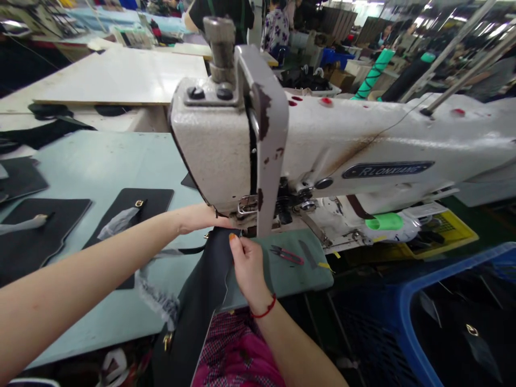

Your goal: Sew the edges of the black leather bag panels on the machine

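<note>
Black panel (201,290) under head of white sewing machine (217,145), draping over near edge of green tabletop (121,145). Right hand (250,266) pinches panel's right edge between thumb and fingers. Left hand (205,216) reaches behind machine head, fingers partly hidden; cannot tell grip. Near right: blue basket (406,306) holding black pieces, one with gold clasp (471,329). Farther right: yellow tray (459,231), dark contents unclear. Snips (287,255) lie right of right hand.
</note>
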`<state>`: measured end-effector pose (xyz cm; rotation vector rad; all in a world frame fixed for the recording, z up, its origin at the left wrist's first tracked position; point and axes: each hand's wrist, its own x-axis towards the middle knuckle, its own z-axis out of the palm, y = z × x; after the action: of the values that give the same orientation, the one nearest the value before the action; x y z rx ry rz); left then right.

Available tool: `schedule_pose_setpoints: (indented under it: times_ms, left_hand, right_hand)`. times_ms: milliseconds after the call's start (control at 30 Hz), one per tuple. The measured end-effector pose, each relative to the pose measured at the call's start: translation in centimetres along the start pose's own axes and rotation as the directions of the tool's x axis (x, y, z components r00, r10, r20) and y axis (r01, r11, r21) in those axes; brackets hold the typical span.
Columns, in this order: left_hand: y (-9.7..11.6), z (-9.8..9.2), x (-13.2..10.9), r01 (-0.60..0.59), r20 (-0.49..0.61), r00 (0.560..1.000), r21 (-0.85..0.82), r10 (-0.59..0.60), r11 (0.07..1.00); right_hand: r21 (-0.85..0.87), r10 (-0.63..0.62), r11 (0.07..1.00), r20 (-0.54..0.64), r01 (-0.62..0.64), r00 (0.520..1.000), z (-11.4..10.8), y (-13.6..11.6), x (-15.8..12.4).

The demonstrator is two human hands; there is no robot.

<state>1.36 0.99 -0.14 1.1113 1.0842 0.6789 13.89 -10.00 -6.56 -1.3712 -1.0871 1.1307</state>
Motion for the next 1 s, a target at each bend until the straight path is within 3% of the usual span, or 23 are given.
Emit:
schedule_pose_setpoints:
  times_ms: [133, 300, 433, 567, 667, 733, 767, 833, 900, 1000]
  left_hand:
    - [-2.3, 0.4, -0.6, 0.033, 0.106, 0.994, 0.026, -0.036, 0.999]
    - [-3.5, 1.8, -1.8, 0.011, 0.019, 1.0, 0.064, -0.012, 0.998]
    - [-3.3, 2.5, -2.4, -0.062, -0.031, 0.997, 0.105, 0.066, 0.993]
    - [-4.0, 0.7, -2.7, -0.187, 0.025, 0.982, 0.285, 0.188, 0.94]
    - [-6.5, -2.0, -4.0, -0.273, -0.079, 0.922, 0.567, 0.38, 0.778]
    - [-9.0, -3.3, -5.8, -0.232, -0.201, 0.838, 0.71, 0.507, 0.664]
    - [-10.4, -3.5, -6.9, -0.197, -0.239, 0.817, 0.74, 0.525, 0.643]
    - [-12.9, -2.7, -8.9, -0.18, -0.228, 0.86, 0.7, 0.456, 0.691]
    - [-14.5, -0.7, -10.5, -0.172, -0.21, 0.919, 0.548, 0.333, 0.819]
    - [-14.3, 3.2, -11.3, -0.077, -0.248, 0.961, 0.17, 0.118, 0.982]
  right_hand:
    - [0.017, 0.018, 1.0, 0.068, -0.019, 0.998, -1.3, -0.7, 0.2]
    - [0.008, 0.106, 0.994, 0.22, -0.111, 0.97, -3.2, -1.2, 1.0]
    - [-0.01, 0.172, 0.984, 0.347, -0.18, 0.922, -4.8, -1.8, 1.8]
    - [-0.034, 0.18, 0.981, 0.507, -0.189, 0.843, -6.8, -2.8, 1.6]
    - [-0.099, 0.195, 0.981, 0.56, -0.169, 0.805, -8.5, -2.9, 0.1]
    - [-0.087, 0.23, 0.972, 0.55, -0.219, 0.803, -9.1, -2.5, -1.5]
    - [-0.046, 0.253, 0.961, 0.544, -0.273, 0.8, -9.1, -2.1, -2.4]
    - [0.072, 0.295, 0.92, 0.523, -0.386, 0.8, -8.6, -1.3, -4.3]
    - [0.175, 0.316, 0.883, 0.463, -0.435, 0.828, -7.5, -0.6, -5.8]
    - [0.233, 0.3, 0.89, 0.347, -0.391, 0.889, -6.1, 0.2, -7.2]
